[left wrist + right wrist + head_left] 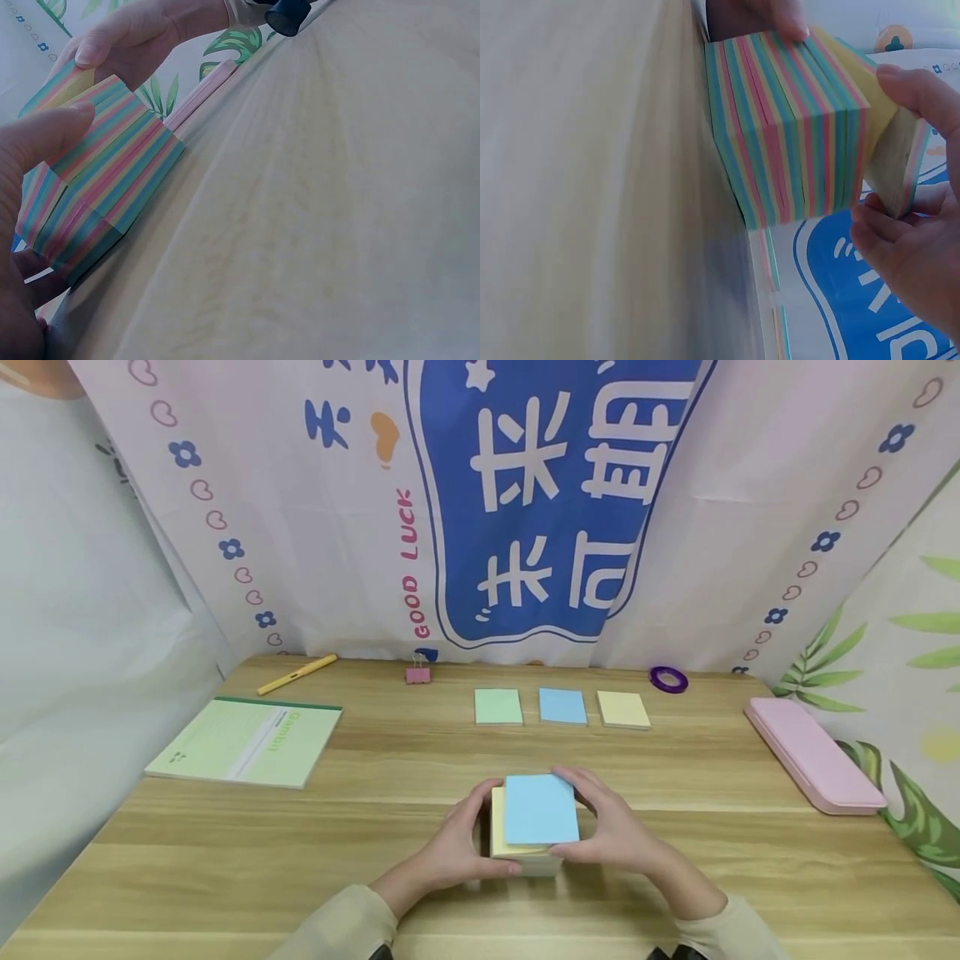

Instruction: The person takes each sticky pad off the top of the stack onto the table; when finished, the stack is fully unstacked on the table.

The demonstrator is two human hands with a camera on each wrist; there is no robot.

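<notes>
A stack of sticky note pads (802, 142) with striped green, yellow and pink edges stands at the table's front middle. My left hand (459, 847) grips the stack's left side, its thumb (60, 131) against the striped edges in the left wrist view. Between the thumb and fingers of my right hand (618, 831) is a blue-topped sticky note pad (542, 810), over the stack and offset to its right. In the right wrist view this pad tilts away from the yellow top of the stack, with a gap at one side. Part of its far edge is hidden by fingers.
Behind the stack lie a green pad (498, 707), a blue pad (562, 706) and a yellow pad (623, 710). A notebook (247, 743), yellow pen (297, 674) and pink binder clip (417, 675) are leftward. Purple tape (668, 679) and a pink case (813, 756) lie rightward.
</notes>
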